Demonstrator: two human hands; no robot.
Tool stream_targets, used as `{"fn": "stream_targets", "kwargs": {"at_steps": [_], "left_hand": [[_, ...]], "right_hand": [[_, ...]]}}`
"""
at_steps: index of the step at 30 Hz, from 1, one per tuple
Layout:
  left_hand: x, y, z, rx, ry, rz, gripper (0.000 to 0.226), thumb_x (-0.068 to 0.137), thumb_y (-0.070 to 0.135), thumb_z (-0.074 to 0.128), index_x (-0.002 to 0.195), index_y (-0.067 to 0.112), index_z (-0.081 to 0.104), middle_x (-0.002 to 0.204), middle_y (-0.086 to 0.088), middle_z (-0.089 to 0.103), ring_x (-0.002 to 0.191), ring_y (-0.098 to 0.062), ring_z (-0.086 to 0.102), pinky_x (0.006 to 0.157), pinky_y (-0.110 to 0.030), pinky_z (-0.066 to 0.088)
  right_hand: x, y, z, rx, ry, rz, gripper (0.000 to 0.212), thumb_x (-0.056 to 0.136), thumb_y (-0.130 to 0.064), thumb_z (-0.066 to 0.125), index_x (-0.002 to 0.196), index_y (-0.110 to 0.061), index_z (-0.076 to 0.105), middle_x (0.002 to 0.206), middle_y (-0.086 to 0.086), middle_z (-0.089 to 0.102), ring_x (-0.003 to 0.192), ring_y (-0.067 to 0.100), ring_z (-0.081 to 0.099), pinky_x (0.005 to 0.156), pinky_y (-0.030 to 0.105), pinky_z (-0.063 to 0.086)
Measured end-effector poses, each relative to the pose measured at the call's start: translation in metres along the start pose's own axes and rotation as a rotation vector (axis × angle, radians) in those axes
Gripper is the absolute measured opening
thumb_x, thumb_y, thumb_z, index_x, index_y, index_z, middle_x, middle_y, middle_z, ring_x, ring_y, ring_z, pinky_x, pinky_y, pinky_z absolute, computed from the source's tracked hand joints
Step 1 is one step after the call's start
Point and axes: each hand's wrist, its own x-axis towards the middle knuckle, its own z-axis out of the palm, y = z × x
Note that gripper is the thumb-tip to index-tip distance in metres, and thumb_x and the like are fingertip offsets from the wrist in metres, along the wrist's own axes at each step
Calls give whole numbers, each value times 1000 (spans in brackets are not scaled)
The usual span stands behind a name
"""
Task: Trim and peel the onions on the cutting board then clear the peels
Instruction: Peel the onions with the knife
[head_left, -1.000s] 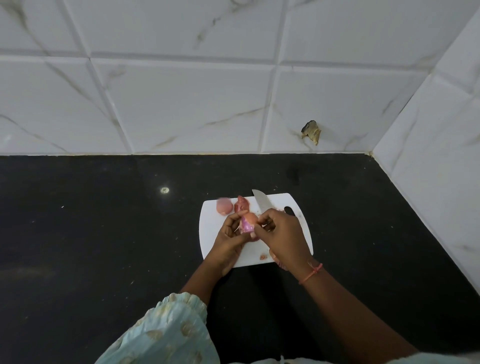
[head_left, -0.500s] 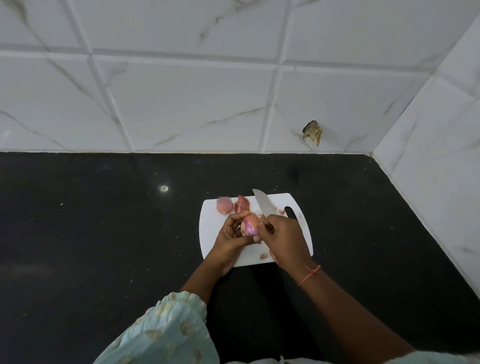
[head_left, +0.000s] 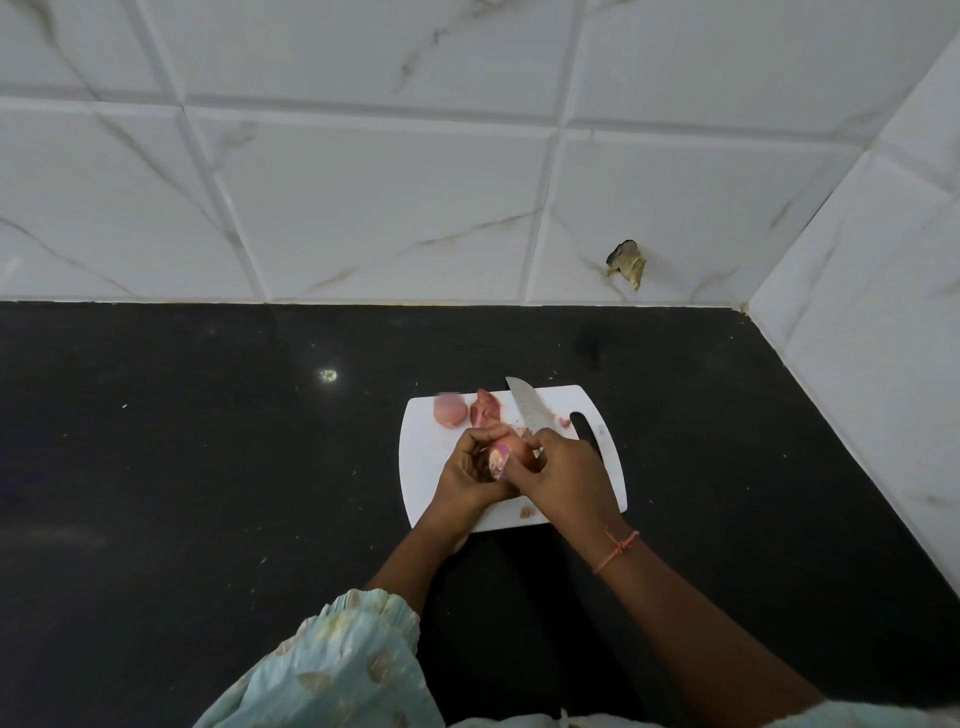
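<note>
The onion (head_left: 511, 453) is gripped in the left hand (head_left: 470, 475) above the board (head_left: 431, 467). The right hand (head_left: 563, 475) – closed on the knife (head_left: 527, 410), blade toward 12 o'clock – has shifted lower; skin is being lifted. One peeled onion (head_left: 449, 410) lies at 11 o'clock.

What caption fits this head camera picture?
Both hands, left hand and right hand, peel an onion over the cutting board.

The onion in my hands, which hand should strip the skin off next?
Probably the right hand: it holds the knife and its fingers already sit on the onion, which the left hand cradles.
</note>
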Motion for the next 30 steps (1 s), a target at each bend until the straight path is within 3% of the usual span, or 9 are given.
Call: {"fn": "stream_targets", "kwargs": {"at_steps": [7,12,19,22,25,30], "left_hand": [[-1,0,1,22,-7,10,64,73,-12,79,127,13,56,130,-6,65,120,-22,63,96,-32,54],[-1,-1,0,27,-13,9,64,73,-10,77,128,15,57,131,-6,64,122,-23,62,99,-36,54],[-1,-1,0,23,-14,1,65,71,-9,81,127,13,56,130,-6,63,120,-20,62,96,-32,54],[-1,0,1,14,0,0,66,69,-4,83,126,14,56,128,-5,64,118,-19,63,95,-32,54],[-1,-1,1,26,-4,19,64,71,-7,81,127,12,56,129,-6,64,120,-21,63,95,-32,54],[-1,-3,0,37,-13,23,63,72,-14,78,127,9,56,128,-6,66,119,-22,64,95,-31,54]], "right_hand": [[0,-3,-5,-51,-50,0,25,86,-41,63,76,-20,54,52,-9,46,45,4,47,48,15,25],[0,-1,-6,-48,-57,-15,24,88,-40,63,79,-18,59,56,-10,48,51,5,49,49,14,26],[3,3,-3,-87,-55,-15,25,95,-31,55,87,-10,65,67,-1,58,61,12,55,56,25,39],[1,2,-4,-35,-23,-8,24,96,-33,56,93,-11,65,67,-1,61,58,9,55,53,18,37],[-3,-2,-6,-21,-52,0,23,91,-41,60,86,-19,57,56,-10,51,47,3,51,48,14,30],[0,0,-2,-84,-70,-4,26,90,-44,59,83,-21,50,58,-9,45,56,7,50,54,21,33]]}}
